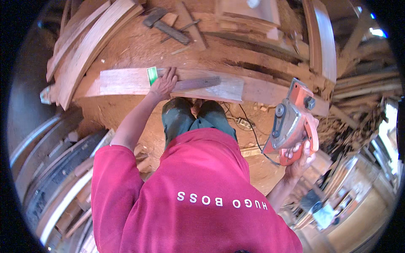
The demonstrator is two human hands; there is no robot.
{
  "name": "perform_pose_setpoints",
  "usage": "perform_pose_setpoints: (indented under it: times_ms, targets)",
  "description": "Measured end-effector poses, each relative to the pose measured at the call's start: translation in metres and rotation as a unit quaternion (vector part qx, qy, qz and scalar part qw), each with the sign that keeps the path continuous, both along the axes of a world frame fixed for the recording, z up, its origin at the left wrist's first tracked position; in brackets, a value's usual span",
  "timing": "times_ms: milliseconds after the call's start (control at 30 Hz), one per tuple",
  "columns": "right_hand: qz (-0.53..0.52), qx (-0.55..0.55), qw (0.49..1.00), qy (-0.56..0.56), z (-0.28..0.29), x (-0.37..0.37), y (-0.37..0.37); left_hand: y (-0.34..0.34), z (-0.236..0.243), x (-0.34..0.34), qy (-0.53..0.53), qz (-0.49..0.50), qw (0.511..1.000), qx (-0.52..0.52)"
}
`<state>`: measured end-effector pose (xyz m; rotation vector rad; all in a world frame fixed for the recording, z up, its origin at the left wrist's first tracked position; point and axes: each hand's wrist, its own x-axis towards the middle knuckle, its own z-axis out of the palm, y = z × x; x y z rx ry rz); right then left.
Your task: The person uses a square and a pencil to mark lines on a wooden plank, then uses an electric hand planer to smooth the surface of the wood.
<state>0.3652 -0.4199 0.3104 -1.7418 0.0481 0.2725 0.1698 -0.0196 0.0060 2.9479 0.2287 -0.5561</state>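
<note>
On the right, my right hand [300, 162] grips the rear handle of an orange electric planer [291, 122], holding it tilted up off the wood, with its belt wheels on the side facing me. A black cord [252, 123] trails from it. My left hand [163, 85] lies with its fingers stretched out on a pale plank [126, 82] across in front of my knees. Just left of those fingers is a small green rectangular piece [152, 75]. A dark narrow strip of wood [197, 83] runs along the plank from beside my left hand; whether the hand touches it I cannot tell.
A hammer-like tool [166, 26] and wood offcuts lie on sawdust beyond the plank. Long boards [95, 46] lean at the far left. Curved dark pieces [63, 156] are stacked nearer left. A power strip [244, 122] sits on the ground by my knees. Scrap wood [350, 130] is heaped at right.
</note>
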Motion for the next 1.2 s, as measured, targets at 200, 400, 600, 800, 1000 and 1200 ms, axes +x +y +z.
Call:
perform_pose_setpoints:
  times_ms: [200,400,600,800,1000,1200]
  targets:
    - [-0.047,0.015,0.999,-0.003,-0.034,0.002,-0.042,0.001,-0.004,0.014,0.067,-0.048,0.993,-0.085]
    - [-0.073,0.008,0.997,-0.008,-0.048,-0.003,-0.050,0.048,0.006,0.046,0.193,-0.006,0.964,-0.182]
    - [-0.128,0.007,0.992,0.003,-0.041,-0.010,-0.041,0.059,0.036,0.054,0.073,0.075,0.990,-0.090]
    - [-0.102,-0.047,0.994,0.000,-0.031,-0.004,-0.038,0.034,0.036,0.024,-0.037,0.092,0.989,-0.107]
    - [-0.009,-0.086,0.996,0.022,-0.020,0.013,-0.032,0.038,0.057,-0.011,-0.071,0.131,0.984,-0.100]
    - [0.207,-0.163,0.964,0.023,-0.037,0.057,-0.027,0.056,0.070,-0.071,-0.095,0.347,0.933,-0.004]
